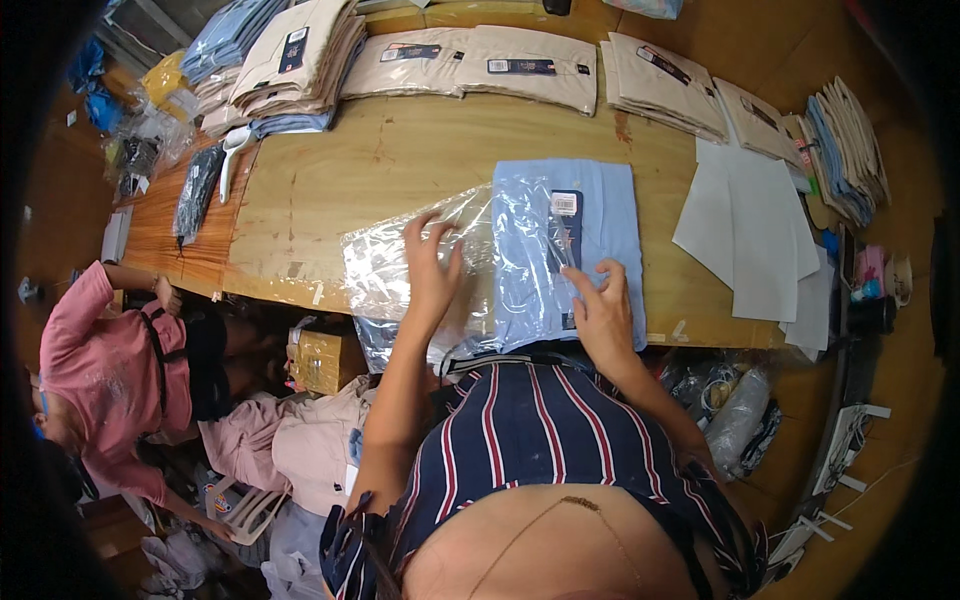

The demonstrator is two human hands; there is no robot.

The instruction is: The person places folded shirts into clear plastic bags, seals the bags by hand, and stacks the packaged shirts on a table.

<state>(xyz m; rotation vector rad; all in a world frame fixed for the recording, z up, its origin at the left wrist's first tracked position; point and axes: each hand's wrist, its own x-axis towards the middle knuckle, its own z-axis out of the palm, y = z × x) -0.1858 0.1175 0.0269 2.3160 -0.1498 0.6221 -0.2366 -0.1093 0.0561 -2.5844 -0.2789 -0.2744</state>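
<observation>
The head camera, left of a side-by-side pair, looks from above and behind the left hand and right hand, facing down and forward over the wooden table. The hands sit at middle range, near the centre. On their near side, the striped blouse and chain necklace come closest to the lens. Beyond the hands, the bagged beige garments lie farther off. The wide fisheye also takes in a pink-shirted co-worker, well left of the left hand.
</observation>
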